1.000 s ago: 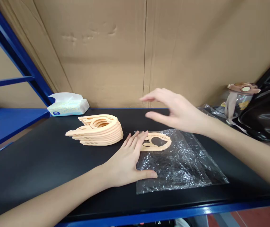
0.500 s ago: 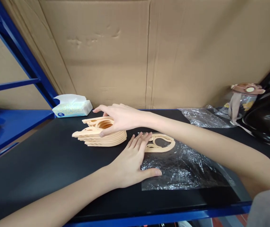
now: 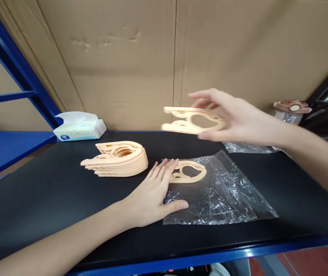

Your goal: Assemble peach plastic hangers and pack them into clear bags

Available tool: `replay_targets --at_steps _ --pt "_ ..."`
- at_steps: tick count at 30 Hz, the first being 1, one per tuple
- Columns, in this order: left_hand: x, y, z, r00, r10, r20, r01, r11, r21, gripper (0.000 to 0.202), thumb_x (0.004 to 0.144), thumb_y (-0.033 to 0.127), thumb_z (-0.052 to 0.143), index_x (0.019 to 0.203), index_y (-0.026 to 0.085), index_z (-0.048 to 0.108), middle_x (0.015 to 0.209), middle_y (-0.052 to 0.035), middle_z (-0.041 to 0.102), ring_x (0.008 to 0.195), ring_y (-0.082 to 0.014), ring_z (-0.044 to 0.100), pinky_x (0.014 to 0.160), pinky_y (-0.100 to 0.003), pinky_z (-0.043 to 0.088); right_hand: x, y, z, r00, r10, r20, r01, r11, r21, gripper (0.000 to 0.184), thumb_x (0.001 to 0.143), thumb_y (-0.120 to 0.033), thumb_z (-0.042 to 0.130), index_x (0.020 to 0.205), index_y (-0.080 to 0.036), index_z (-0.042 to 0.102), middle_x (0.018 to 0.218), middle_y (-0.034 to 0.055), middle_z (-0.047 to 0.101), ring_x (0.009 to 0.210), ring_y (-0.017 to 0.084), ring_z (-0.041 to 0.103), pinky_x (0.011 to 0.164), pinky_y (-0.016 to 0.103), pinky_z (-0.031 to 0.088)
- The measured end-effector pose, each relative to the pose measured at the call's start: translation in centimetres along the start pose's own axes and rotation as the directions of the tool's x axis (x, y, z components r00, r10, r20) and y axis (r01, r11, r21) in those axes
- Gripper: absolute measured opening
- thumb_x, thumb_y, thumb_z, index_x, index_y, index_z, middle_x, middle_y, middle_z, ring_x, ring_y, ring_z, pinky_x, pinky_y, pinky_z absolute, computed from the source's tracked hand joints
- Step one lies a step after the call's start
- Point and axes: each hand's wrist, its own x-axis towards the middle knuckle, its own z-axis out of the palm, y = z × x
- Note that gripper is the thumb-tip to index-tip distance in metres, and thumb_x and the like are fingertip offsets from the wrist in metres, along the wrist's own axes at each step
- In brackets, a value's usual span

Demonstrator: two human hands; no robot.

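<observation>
My right hand (image 3: 229,117) is raised above the table and pinches the rounded end of a beige folding hanger (image 3: 191,129), which is slightly blurred. Flat on the table, my left hand (image 3: 155,195) has its fingers together and thumb spread. Its fingertips cover the left end of another folded hanger (image 3: 201,174). That hanger lies at the upper left of a clear plastic bag (image 3: 224,207); whether it is in or on the bag I cannot tell. Left of my left hand sits a neat stack of the same beige hangers (image 3: 120,168).
A tissue pack (image 3: 80,128) stands at the back left by the blue frame (image 3: 22,65). Cardboard (image 3: 117,69) walls the back. At right are a drinking bottle (image 3: 292,109) and more clear plastic (image 3: 247,147). The black table (image 3: 37,214) has a blue front edge.
My right hand has lifted a hanger off the stack and carried it right and up. The left hand stays on the other hanger. The camera view has shifted slightly.
</observation>
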Motion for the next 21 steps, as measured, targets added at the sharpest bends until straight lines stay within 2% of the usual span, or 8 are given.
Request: replay_targets --at_steps 2,4,8,10,13,15,18,21 --pt "0.1 0.0 0.0 1.0 0.0 0.007 0.0 1.0 0.008 0.09 0.087 0.069 0.038 0.149 0.012 0.006 0.156 -0.0177 0.014 0.144 -0.0328 0.005 0.115 -0.054 0.011 -3.2 2.3 -1.4 0.992 0.12 0.032 -0.116 0.987 -0.114 0.068 0.076 -0.046 0.063 0.137 -0.026 0.04 0.12 0.007 0.058 0.112 0.026 0.055 0.093 0.04 0.044" --pt "0.1 -0.1 0.1 1.0 0.004 0.007 -0.004 1.0 0.013 0.089 0.087 0.069 0.037 0.149 0.013 0.006 0.156 -0.0174 0.014 0.144 -0.0327 0.005 0.116 -0.054 0.011 -6.2 4.4 -2.6 0.971 0.23 0.071 -0.213 0.958 -0.194 0.066 0.074 -0.047 0.066 0.134 -0.028 0.045 0.119 0.0103 0.06 0.108 0.028 0.058 0.085 0.038 0.048" --pt "0.1 -0.2 0.2 1.0 0.019 -0.016 -0.019 1.0 0.006 0.086 0.089 0.066 0.038 0.149 0.016 0.005 0.156 -0.0174 0.015 0.144 -0.0335 0.007 0.115 -0.056 0.012 -10.6 6.7 -3.7 0.901 0.376 0.217 -0.338 0.921 -0.193 0.066 0.062 -0.037 0.073 0.125 -0.037 0.053 0.114 0.0074 0.066 0.099 0.029 0.063 0.076 0.039 0.052" --pt "0.1 -0.2 0.2 0.999 0.023 -0.024 -0.023 1.0 0.001 0.084 0.089 0.065 0.038 0.149 0.016 0.005 0.156 -0.0174 0.015 0.143 -0.0336 0.007 0.114 -0.056 0.012 -12.0 6.6 -3.6 0.885 0.384 0.264 -0.343 0.92 -0.19 0.071 0.056 -0.038 0.077 0.123 -0.043 0.055 0.113 0.005 0.067 0.098 0.032 0.064 0.076 0.043 0.054" --pt "0.1 -0.1 0.2 1.0 0.015 -0.012 -0.015 1.0 0.006 0.085 0.089 0.066 0.038 0.149 0.016 0.006 0.156 -0.0173 0.015 0.144 -0.0331 0.007 0.115 -0.056 0.013 -13.1 5.5 -2.7 0.895 0.321 0.311 -0.294 0.947 -0.132 0.082 0.051 -0.04 0.079 0.127 -0.05 0.05 0.117 0.0002 0.065 0.104 0.038 0.061 0.081 0.048 0.055" --pt "0.1 0.0 0.1 1.0 0.003 0.0 -0.003 1.0 0.014 0.086 0.088 0.067 0.038 0.149 0.014 0.007 0.156 -0.0175 0.014 0.144 -0.0329 0.007 0.115 -0.055 0.012 -13.3 4.5 -1.8 0.884 0.304 0.355 -0.304 0.951 -0.056 0.083 0.055 -0.04 0.079 0.131 -0.049 0.046 0.123 -0.0005 0.063 0.107 0.039 0.06 0.086 0.046 0.055" --pt "0.2 0.0 0.1 1.0 -0.008 0.007 0.008 1.0 0.019 0.089 0.087 0.068 0.039 0.149 0.012 0.007 0.156 -0.0177 0.013 0.144 -0.0329 0.006 0.115 -0.056 0.012 -13.1 3.3 0.1 0.831 0.32 0.456 -0.387 0.92 0.059 0.077 0.065 -0.041 0.076 0.135 -0.044 0.043 0.131 -0.0004 0.058 0.113 0.034 0.059 0.092 0.041 0.053" --pt "0.2 0.1 0.0 1.0 -0.018 0.025 0.017 1.0 0.025 0.093 0.086 0.069 0.039 0.149 0.01 0.005 0.156 -0.0177 0.012 0.144 -0.0326 0.004 0.116 -0.055 0.011 -13.1 2.6 2.2 0.809 0.3 0.506 -0.419 0.897 0.139 0.081 0.069 -0.043 0.074 0.14 -0.045 0.034 0.133 -0.0018 0.056 0.122 0.031 0.052 0.1 0.044 0.047"
